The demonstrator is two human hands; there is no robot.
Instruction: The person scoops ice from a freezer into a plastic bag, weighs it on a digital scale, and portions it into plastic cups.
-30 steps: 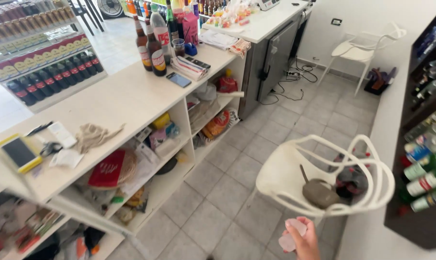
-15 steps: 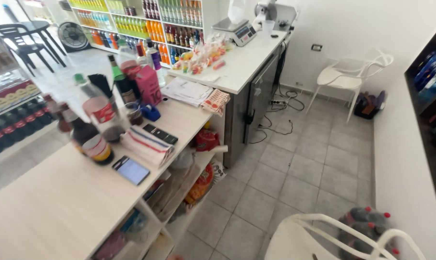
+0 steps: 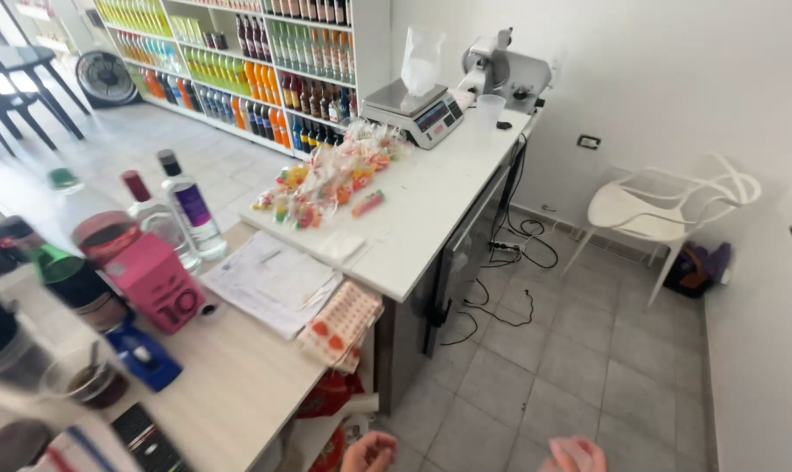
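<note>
Red packet (image 3: 324, 400): on the shelf under the counter (image 3: 238, 385), below the patterned cloth (image 3: 342, 322) hanging off its edge. Judged light, soft and crinkly; best pinched at an upper edge. Left hand (image 3: 369, 453): nearest it, just right of the counter, cut off by the frame, so its grip cannot be told. Right hand (image 3: 574, 454): farther right of the counter, state likewise cannot be told.

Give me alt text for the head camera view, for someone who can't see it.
Looking down in a small shop, the left hand and right hand show at the bottom edge above the grey tiled floor, holding nothing visible. A white counter with wrapped sweets, a scale and bottles runs left.
</note>
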